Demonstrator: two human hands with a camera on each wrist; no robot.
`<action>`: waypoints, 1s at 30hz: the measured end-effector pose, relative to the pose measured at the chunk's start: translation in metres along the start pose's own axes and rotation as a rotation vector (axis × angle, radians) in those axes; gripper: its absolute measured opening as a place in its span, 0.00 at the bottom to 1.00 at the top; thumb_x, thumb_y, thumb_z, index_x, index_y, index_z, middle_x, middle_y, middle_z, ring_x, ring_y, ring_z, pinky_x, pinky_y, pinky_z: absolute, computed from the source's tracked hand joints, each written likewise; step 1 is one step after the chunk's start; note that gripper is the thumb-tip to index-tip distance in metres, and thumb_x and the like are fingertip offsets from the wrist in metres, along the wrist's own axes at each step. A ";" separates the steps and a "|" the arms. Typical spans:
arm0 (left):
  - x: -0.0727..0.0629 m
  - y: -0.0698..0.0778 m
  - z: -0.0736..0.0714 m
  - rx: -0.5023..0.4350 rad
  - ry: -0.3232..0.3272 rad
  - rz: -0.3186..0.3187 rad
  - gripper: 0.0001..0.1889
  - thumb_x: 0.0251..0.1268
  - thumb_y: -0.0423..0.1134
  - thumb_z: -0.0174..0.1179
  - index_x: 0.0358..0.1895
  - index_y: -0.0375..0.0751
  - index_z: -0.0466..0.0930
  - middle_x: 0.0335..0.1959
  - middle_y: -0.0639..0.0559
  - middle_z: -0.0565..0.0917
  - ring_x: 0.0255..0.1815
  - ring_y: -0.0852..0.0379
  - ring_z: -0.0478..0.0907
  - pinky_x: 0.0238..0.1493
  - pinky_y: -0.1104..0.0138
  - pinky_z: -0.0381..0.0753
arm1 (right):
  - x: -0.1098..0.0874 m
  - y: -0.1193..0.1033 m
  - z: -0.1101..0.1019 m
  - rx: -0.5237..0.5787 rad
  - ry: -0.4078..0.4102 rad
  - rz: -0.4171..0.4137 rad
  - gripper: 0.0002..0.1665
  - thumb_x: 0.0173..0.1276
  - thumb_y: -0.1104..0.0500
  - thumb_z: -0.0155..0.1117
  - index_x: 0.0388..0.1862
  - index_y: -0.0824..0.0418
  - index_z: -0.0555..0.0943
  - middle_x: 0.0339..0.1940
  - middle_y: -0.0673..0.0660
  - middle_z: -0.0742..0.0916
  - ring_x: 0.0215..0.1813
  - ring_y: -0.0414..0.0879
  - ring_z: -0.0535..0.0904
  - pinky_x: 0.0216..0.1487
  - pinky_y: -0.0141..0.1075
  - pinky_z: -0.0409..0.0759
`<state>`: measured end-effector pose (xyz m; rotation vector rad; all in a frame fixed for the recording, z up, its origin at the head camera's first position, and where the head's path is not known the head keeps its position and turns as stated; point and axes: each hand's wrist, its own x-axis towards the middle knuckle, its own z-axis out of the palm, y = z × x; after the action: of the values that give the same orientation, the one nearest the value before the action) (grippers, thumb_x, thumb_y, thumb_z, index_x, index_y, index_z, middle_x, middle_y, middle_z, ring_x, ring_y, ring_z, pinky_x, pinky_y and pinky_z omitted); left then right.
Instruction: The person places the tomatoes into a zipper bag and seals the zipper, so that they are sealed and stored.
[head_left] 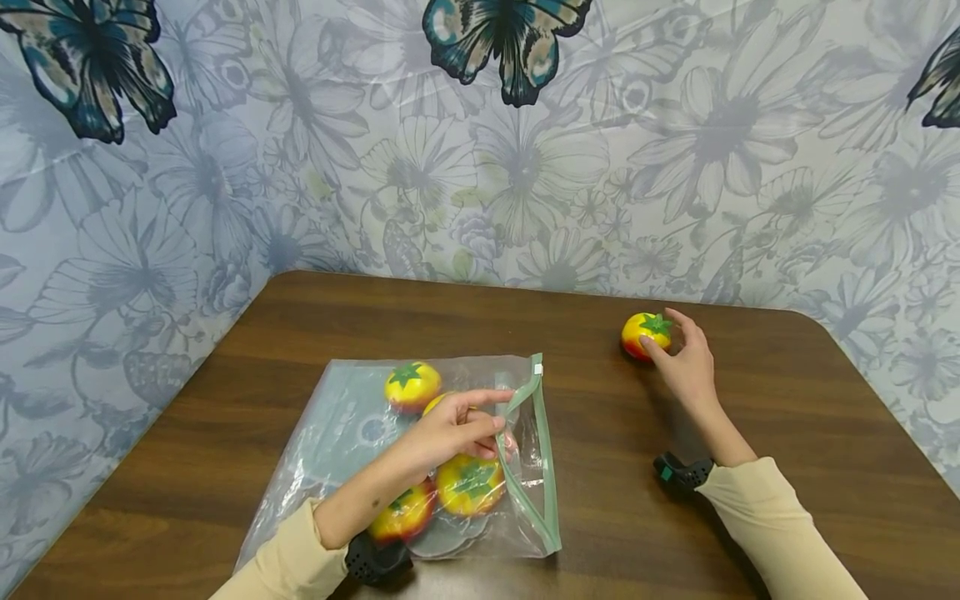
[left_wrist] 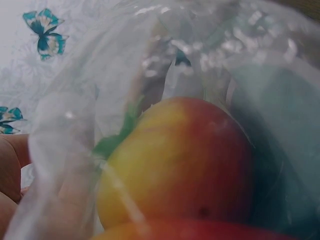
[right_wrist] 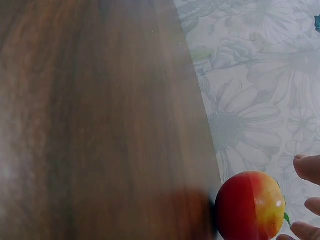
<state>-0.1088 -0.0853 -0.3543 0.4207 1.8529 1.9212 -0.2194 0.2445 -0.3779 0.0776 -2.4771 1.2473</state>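
A clear zip bag with a green zip strip lies flat on the table, its mouth facing right. Several yellow-red toy tomatoes with green leafy tops are inside, one tomato near its far edge. My left hand lies over the bag and pinches the mouth's edge, index finger extended along it. The left wrist view shows a tomato close up through plastic. Near the table's back edge, my right hand is spread beside another tomato. In the right wrist view, fingers stand apart from this tomato.
The brown wooden table ends at the back against a wall covering printed with flowers and butterflies. Black wrist straps are worn on both arms. The bag takes up the table's left-centre part.
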 end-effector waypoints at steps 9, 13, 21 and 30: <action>0.003 0.000 0.000 0.011 0.006 -0.009 0.24 0.67 0.33 0.55 0.65 0.31 0.66 0.31 0.44 0.82 0.29 0.56 0.79 0.40 0.60 0.81 | 0.007 0.004 0.001 0.016 -0.037 0.037 0.35 0.65 0.60 0.63 0.67 0.69 0.62 0.61 0.71 0.68 0.62 0.65 0.65 0.60 0.54 0.65; 0.003 0.000 0.000 0.009 0.008 -0.012 0.24 0.67 0.33 0.55 0.65 0.31 0.66 0.31 0.44 0.83 0.29 0.56 0.79 0.40 0.60 0.81 | 0.009 0.007 0.003 -0.010 -0.061 0.052 0.37 0.65 0.59 0.63 0.68 0.70 0.60 0.61 0.73 0.67 0.61 0.66 0.64 0.60 0.55 0.64; 0.003 0.000 0.000 0.005 0.005 -0.010 0.24 0.67 0.33 0.55 0.65 0.31 0.66 0.32 0.45 0.83 0.29 0.57 0.79 0.41 0.60 0.81 | 0.012 0.013 0.006 -0.027 -0.086 0.063 0.40 0.66 0.57 0.63 0.69 0.71 0.58 0.62 0.74 0.65 0.62 0.67 0.62 0.60 0.56 0.63; 0.004 0.000 0.000 0.010 0.009 -0.010 0.24 0.67 0.33 0.55 0.65 0.32 0.66 0.30 0.46 0.82 0.28 0.57 0.79 0.41 0.60 0.81 | 0.013 0.018 0.012 -0.049 -0.082 0.075 0.40 0.65 0.57 0.63 0.70 0.70 0.58 0.62 0.74 0.66 0.61 0.68 0.62 0.59 0.59 0.61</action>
<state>-0.1122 -0.0833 -0.3550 0.4055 1.8673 1.9115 -0.2385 0.2474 -0.3942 0.0240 -2.6009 1.2358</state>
